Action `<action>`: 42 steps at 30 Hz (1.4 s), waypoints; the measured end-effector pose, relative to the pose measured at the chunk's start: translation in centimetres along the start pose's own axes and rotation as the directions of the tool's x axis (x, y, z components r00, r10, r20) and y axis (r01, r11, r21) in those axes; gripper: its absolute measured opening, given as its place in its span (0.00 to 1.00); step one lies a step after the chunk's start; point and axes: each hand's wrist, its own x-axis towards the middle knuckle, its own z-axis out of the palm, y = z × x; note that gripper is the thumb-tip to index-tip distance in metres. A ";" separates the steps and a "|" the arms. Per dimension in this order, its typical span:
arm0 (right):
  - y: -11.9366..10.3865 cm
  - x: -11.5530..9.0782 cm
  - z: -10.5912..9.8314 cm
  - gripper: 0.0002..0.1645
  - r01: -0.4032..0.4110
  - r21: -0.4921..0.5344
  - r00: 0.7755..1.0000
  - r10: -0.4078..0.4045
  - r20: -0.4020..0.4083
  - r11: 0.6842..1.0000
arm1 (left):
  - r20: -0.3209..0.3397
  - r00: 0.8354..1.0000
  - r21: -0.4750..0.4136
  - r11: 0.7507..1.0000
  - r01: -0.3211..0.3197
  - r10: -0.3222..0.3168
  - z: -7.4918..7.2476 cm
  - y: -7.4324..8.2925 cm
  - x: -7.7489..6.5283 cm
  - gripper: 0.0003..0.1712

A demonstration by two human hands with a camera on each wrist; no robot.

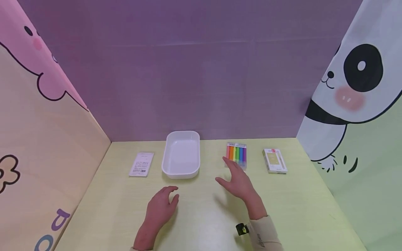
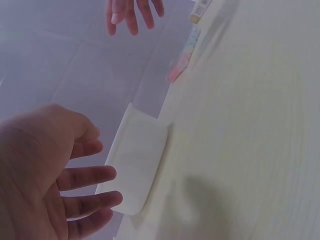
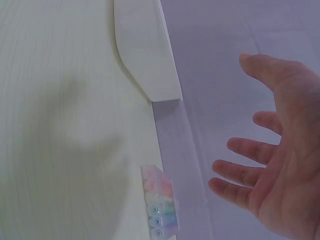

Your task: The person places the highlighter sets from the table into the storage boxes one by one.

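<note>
In the head view my left hand (image 1: 161, 206) hovers over the table in front of a white plastic tray (image 1: 181, 153), fingers relaxed and holding nothing. My right hand (image 1: 238, 181) is raised with its fingers spread, nearest a clear pack of colored markers (image 1: 237, 153) and covering its lower left edge from above. The left wrist view has the left hand (image 2: 55, 175) apart from the tray (image 2: 137, 157), its fingers partly overlapping it in the picture. Nothing lies in the right hand (image 3: 280, 160) in the right wrist view, and the marker pack (image 3: 160, 202) stands off below it.
A pale printed packet (image 1: 141, 164) lies on the table left of the tray. To the right of the markers lies a white box with a gold panel (image 1: 275, 161). A purple backdrop (image 1: 201, 87) and decorated side panels border the pale table (image 1: 201, 223).
</note>
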 end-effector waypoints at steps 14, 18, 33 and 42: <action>-0.4 2.5 1.3 0.43 0.021 0.085 0.999 -0.018 -0.033 0.996 | 0.012 0.999 -0.131 0.990 0.054 -0.053 -2.5 0.5 0.7 0.19; -0.4 3.3 1.9 0.42 0.048 0.140 0.998 -0.044 -0.033 0.989 | -0.027 0.998 -0.147 0.988 0.054 -0.058 -2.9 -0.4 1.1 0.22; -0.6 5.9 3.2 0.37 0.042 0.229 0.999 -0.036 -0.031 0.972 | -0.023 0.998 -0.234 0.971 0.047 -0.054 -4.0 -3.1 3.2 0.21; 0.0 7.1 4.1 0.34 0.019 0.294 0.999 -0.010 -0.032 0.956 | -0.030 0.998 -0.312 0.949 0.040 -0.052 -4.0 -3.6 3.7 0.20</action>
